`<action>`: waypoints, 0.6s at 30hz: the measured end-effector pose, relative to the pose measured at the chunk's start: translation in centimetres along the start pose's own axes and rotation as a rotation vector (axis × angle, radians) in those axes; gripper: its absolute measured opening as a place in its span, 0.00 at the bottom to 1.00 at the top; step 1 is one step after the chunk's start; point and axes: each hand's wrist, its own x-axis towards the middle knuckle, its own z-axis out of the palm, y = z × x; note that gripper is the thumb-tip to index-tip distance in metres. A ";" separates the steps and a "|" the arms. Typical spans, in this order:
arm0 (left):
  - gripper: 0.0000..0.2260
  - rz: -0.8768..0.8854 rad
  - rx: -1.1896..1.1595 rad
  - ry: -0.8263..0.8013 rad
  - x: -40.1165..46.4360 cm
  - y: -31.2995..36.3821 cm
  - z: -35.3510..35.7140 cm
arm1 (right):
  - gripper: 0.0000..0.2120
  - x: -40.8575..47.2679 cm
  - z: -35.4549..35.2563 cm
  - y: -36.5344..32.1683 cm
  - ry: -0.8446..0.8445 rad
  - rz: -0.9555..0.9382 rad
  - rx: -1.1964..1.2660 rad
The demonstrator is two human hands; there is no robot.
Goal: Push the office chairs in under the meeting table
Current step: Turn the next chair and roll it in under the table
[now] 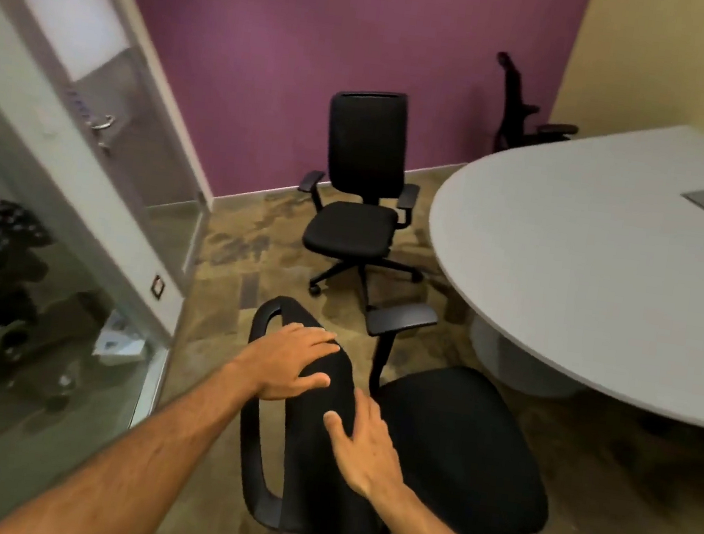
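We have both hands on the backrest of the near chair, low in the middle of the frame. Our left hand lies over the top of the backrest, fingers spread and curled loosely over its edge, thumb pressed to the front face; it is a light hold more than a firm grasp. Our right hand rests flat and open on the backrest just below and to the right of the left, fingers splayed, closed around nothing. The seat points toward the table, which fills the right side of the frame. The seat is near the table's rim but not under it, and one armrest stands up between the two.

By our reading, no chair here is in place yet. The near chair is the one in hand and looks ready to be rolled right and slightly up in the frame until its seat slides beneath the top. A second chair stands in the upper middle, in front of the purple wall, just beside the table's left edge but facing us and clear of it, so it is left to do. A third chair shows at the upper right, behind the table's far edge; we cannot tell whether it is pushed in. The armrest may catch the rim if it sits too high; we cannot judge that from here.
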 end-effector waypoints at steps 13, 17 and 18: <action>0.33 0.497 0.277 -0.620 13.1 -13.3 1.5 | 0.45 6.6 5.7 -3.2 -0.161 0.250 -0.033; 0.30 0.740 0.308 -0.710 18.0 -15.5 4.1 | 0.37 7.3 7.8 -2.6 -0.044 0.348 0.029; 0.28 0.761 0.292 -0.725 17.9 -15.5 4.7 | 0.35 6.9 8.2 -2.4 -0.028 0.374 0.030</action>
